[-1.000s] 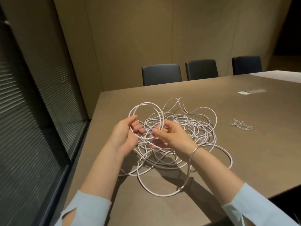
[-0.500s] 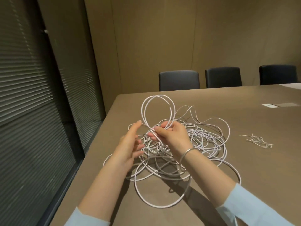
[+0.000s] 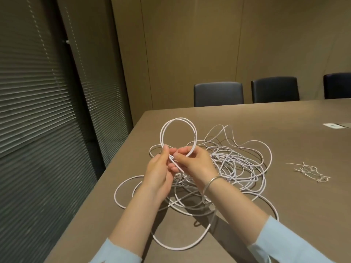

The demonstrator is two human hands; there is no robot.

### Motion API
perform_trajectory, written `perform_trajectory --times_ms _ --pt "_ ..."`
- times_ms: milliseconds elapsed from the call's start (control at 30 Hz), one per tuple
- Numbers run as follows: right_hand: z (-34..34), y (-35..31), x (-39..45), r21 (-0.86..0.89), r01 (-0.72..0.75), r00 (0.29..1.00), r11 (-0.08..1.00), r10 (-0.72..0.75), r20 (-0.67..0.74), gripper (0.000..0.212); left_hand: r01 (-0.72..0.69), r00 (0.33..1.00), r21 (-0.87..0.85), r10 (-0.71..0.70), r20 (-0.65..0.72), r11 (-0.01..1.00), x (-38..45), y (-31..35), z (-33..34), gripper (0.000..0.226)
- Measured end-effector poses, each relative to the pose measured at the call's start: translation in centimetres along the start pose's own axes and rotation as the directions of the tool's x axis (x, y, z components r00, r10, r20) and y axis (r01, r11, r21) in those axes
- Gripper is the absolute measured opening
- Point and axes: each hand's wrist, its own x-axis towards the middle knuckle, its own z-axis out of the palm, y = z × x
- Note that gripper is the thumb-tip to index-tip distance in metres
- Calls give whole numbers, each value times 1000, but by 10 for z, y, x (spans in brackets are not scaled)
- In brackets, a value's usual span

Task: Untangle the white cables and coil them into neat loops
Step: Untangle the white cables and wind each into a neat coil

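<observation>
White cables (image 3: 237, 168) lie tangled on brown table (image 3: 284, 130); left hand (image 3: 157, 173) and right hand (image 3: 193, 164) pinch a raised loop (image 3: 178, 128). Dark chairs (image 3: 218, 93) line the far edge; blinds (image 3: 38, 111) at left.

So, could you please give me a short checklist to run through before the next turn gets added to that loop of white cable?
1. Loop held up off the table: ok, two turns stand above the hands.
2. Right hand holds the loop's base: ok, fingers curl round it.
3. Left hand has a hold: ok, fingertips pinch the cable by the loop's base.
4. Feeding strand free of the tangle: cannot tell, it vanishes behind the hands.
5. Rest of cable untangled: not ok, still a dense pile.
6. Small bundle of thin ties clear of the cable: ok, lies apart.
</observation>
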Motion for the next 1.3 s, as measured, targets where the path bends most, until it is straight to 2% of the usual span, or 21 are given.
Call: perform_trajectory --times_ms 100,233,367,433,500,567,633,733,800,900,967,1033,1100,1200,1300 --pt "-5 0 2 -39 -14 1000 999 14 14 13 -22 999 23 21 47 999 2 -2 2 33" --pt "-13 1 1 -175 -56 998 983 62 27 24 -8 1000 -39 8 19 999 8 0 5 32" --pt "-21 5 0 -402 -54 984 914 118 137 31 -60 998 -156 53 -45 986 21 7 4 32" --pt "-31 5 1 -560 15 963 828 139 232 35 -50 998 -235 40 -47 971 24 17 -1 33" --pt "-46 2 4 -715 149 925 683 159 344 34 -29 999 -317 16 -44 948 30 30 -11 34" --pt "-60 -2 8 -753 232 887 616 183 423 31 -1 1000 -389 -3 -10 921 37 43 -24 34" --pt "-69 -6 16 -780 255 906 572 141 400 30 -1 1000 -369 4 6 929 44 51 -33 34" --pt "-79 -12 32 -867 263 950 424 43 309 31 -46 999 -333 43 -18 942 49 59 -42 35" --pt "-89 -18 40 -902 234 966 362 15 257 35 -90 996 -342 79 -48 935 52 68 -50 35" --pt "-108 -33 44 -900 152 987 408 -13 160 33 -150 985 -359 110 -130 921 58 88 -70 34" --pt "-123 -43 45 -840 94 995 534 -27 94 30 -182 976 -360 123 -180 915 60 98 -85 33" --pt "-135 -50 47 -726 33 998 687 9 54 27 -196 969 -331 130 -210 923 60 101 -93 32" --pt "-143 -56 48 -621 -26 997 783 64 39 27 -175 971 -278 119 -207 944 61 95 -93 32" --pt "-140 -60 50 -398 -93 985 912 144 98 35 -95 986 -203 65 -152 975 61 78 -83 34" --pt "-123 -60 50 -140 -52 993 989 66 93 36 -39 994 -84 30 -101 996 60 57 -68 33"
